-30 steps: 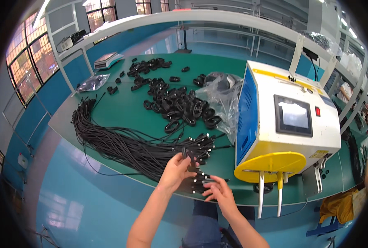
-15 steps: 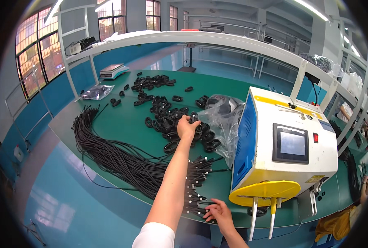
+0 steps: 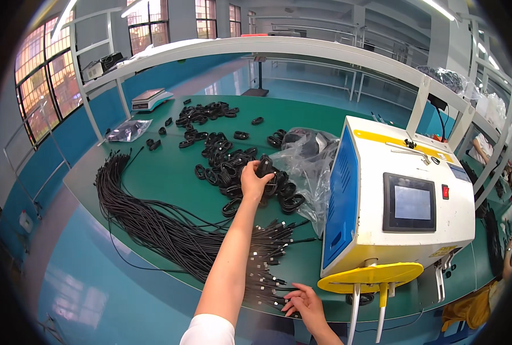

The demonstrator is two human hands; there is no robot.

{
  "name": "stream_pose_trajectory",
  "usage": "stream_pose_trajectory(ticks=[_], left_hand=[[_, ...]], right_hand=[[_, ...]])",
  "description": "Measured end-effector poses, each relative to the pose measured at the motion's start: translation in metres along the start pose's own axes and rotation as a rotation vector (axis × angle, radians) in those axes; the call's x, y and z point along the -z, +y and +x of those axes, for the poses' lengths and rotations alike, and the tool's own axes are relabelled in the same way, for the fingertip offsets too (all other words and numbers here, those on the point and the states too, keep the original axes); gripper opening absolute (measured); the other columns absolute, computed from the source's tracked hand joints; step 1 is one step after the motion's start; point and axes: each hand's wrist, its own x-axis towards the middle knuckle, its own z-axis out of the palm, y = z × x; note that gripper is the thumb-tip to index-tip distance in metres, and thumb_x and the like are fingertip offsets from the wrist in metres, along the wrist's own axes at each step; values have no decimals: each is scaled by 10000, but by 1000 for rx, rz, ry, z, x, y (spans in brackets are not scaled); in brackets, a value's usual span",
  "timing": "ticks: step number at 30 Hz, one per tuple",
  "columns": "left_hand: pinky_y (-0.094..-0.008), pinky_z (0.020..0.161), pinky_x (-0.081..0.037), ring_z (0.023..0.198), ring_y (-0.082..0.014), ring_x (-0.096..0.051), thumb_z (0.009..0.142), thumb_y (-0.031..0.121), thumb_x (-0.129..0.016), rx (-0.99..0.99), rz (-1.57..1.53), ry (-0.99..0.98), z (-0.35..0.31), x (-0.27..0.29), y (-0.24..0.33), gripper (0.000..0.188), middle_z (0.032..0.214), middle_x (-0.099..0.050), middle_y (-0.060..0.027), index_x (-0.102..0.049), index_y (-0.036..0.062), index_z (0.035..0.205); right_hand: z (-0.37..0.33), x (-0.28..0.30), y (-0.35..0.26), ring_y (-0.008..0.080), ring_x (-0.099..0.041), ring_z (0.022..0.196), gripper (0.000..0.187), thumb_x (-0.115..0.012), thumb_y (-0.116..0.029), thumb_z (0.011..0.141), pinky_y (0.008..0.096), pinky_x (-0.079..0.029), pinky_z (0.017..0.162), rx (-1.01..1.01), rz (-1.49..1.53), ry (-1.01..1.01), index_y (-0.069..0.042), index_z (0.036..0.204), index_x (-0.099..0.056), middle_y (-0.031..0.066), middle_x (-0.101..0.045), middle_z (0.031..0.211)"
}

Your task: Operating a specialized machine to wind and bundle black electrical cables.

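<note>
My left hand (image 3: 252, 179) reaches out over a heap of coiled black cables (image 3: 227, 167) on the green table. Its thumb and fingers are closed on one coiled cable (image 3: 264, 165) at the right side of the heap. Nearer to me, my right hand (image 3: 305, 303) is beside the connector ends of a long bundle of straight black cables (image 3: 164, 233). The fingers of that hand are apart and loosely curved, with nothing visible in them. My left forearm passes over the bundle and hides part of it.
At the right stands a white and blue machine (image 3: 348, 195) with a screen, a yellow disc (image 3: 371, 278) and prongs sticking out toward me. A clear plastic bag (image 3: 308, 164) lies beside it. A scale (image 3: 150, 100) and another bag (image 3: 128, 130) are at the far left; a shelf (image 3: 233, 46) spans the back.
The whole view has shifted slightly, and the machine appears a little larger. My left hand stays on the coiled cable, which has turned a little; my right hand has hardly moved.
</note>
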Motion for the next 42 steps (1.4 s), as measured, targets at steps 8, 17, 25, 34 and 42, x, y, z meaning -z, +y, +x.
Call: stream_pose_trajectory(ticks=[8, 17, 25, 34, 42], left_hand=[[-322, 881, -482, 1150, -253, -504, 697, 129, -765, -331, 216, -86, -19, 64, 12, 560, 1258, -488, -143, -547, 48, 1206], [-353, 863, -450, 989, -268, -580, 750, -13, -649, -347, 206, -204, -201, 236, 55, 191, 943, -628, -111, -657, 27, 938], [-385, 904, -430, 1053, -279, -540, 718, -4, -671, -280, 335, -142, -299, 233, 21, 242, 1044, -608, -83, -658, 54, 953], [-374, 918, -432, 1092, -278, -530, 740, 3, -667, -243, 257, -123, -305, 224, 15, 288, 1110, -589, -97, -644, 64, 1020], [-413, 965, -409, 1161, -321, -476, 749, 32, -674, -234, 285, -126, -299, 225, 22, 415, 1238, -510, -121, -579, 71, 1151]], right_hand=[[-6, -4, 3, 250, -635, 808, 354, -481, -5, 919, 299, -553, 641, 38, 14, 12, 36, 1262, -402, 193, -571, 1016], [-13, -22, -5, 185, -609, 761, 165, -584, 57, 828, 272, -489, 603, 369, -469, 76, 9, 979, -629, 107, -593, 968], [40, -69, -18, 267, -537, 876, 157, -648, 10, 742, 368, -444, 760, 890, -1004, 164, -37, 892, -644, 83, -577, 865], [61, -94, 6, 244, -523, 807, 138, -695, -78, 698, 336, -398, 688, 869, -1507, 2, -69, 779, -584, 61, -541, 795], [31, -92, -24, 263, -532, 749, 178, -683, -32, 701, 357, -408, 655, 1057, -1361, 86, -54, 802, -538, 81, -530, 767]])
